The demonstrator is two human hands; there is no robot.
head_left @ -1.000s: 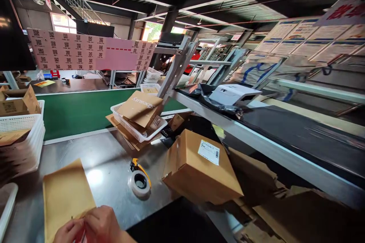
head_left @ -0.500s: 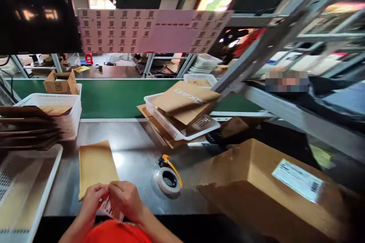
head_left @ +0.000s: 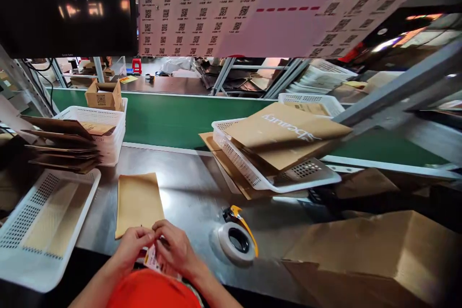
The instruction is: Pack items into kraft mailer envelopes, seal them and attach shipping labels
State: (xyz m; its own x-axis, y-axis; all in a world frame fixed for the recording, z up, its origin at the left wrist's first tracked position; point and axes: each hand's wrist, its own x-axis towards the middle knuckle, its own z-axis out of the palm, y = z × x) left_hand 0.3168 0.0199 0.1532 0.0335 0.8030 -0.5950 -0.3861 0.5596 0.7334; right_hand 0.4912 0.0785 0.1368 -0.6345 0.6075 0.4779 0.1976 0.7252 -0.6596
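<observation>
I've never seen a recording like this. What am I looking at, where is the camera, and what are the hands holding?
This view comes from a camera worn on a person's head, looking forward and down. At the bottom, the left hand and right hand together pinch a small printed label. Just beyond them, a kraft envelope lies on a steel table, near a roll of clear tape with a yellow-handled dispenser. A white perforated basket sits to the left.
</observation>
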